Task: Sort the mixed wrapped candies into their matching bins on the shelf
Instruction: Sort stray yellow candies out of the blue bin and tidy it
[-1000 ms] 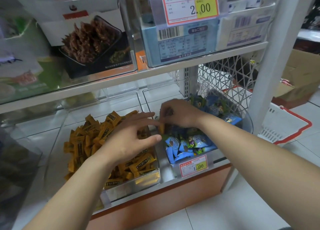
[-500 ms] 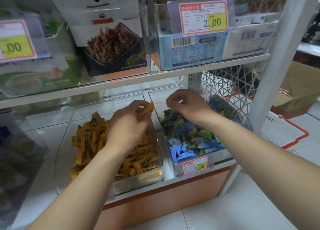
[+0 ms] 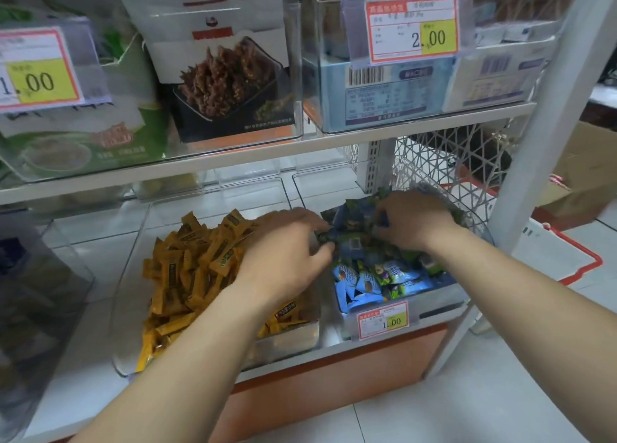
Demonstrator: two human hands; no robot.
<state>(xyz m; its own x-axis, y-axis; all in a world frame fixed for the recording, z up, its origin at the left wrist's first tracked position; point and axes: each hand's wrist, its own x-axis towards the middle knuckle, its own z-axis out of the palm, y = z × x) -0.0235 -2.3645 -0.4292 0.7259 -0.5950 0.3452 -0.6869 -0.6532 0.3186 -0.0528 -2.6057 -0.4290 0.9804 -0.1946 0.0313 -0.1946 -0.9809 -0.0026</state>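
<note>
The left hand (image 3: 287,252) pinches a wrapper among the blue candies (image 3: 377,275) in the right bin (image 3: 445,295). The right hand (image 3: 414,222) curls into them, grip unclear. The bin's price tag (image 3: 382,320) reads 1.00. Yellow candies (image 3: 193,262) lie just beside.

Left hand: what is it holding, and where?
Seemingly the left hand pinches a dark green candy by its end; blur hides the exact grip.
</note>
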